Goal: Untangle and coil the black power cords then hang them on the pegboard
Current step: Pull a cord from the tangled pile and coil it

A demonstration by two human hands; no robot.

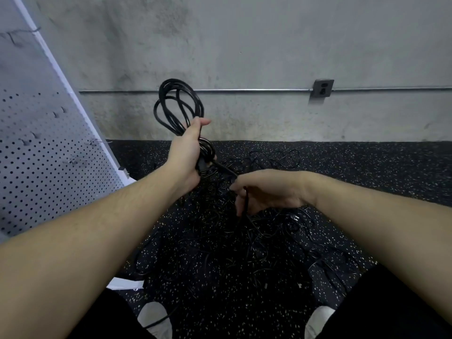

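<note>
My left hand [188,152] grips a coiled black power cord [176,104], whose loops stand up above the fist in front of the wall. A plug end pokes out below that hand. The cord's free run leads down and right to my right hand [266,192], which pinches it between curled fingers. Below both hands a tangle of black cords [244,231] lies spread on the speckled floor. The white pegboard [36,155] leans at the left, with several metal hooks on it.
A grey concrete wall with a metal conduit [244,90] and an outlet box [322,88] runs behind. My two feet in light socks [156,319] rest at the bottom on the black speckled mat. A white base piece [124,283] lies at lower left.
</note>
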